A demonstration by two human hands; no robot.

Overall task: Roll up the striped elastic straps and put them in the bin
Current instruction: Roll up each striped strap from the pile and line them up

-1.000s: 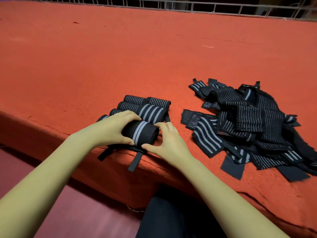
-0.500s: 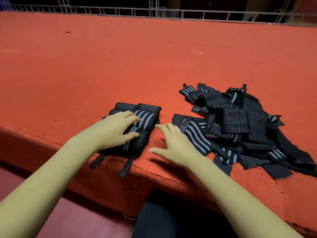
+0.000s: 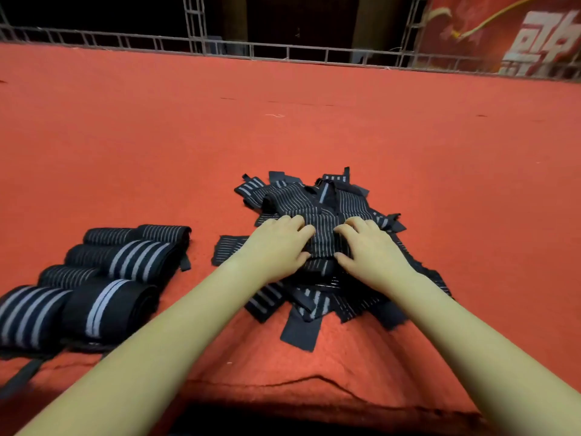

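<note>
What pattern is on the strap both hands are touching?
The strap is black with thin grey stripes; head view.

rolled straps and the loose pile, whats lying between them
In the head view, only a narrow strip of bare red carpet separates the rolled straps from the loose pile.

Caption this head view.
Atop the loose pile, left hand and right hand grip a striped strap; rolled straps lie beside.

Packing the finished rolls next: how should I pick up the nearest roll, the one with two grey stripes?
Take the two-stripe roll from above, grip across the middle of its barrel. It lies on its side, left end against another roll; squeezing the barrel should keep it wound.
</note>
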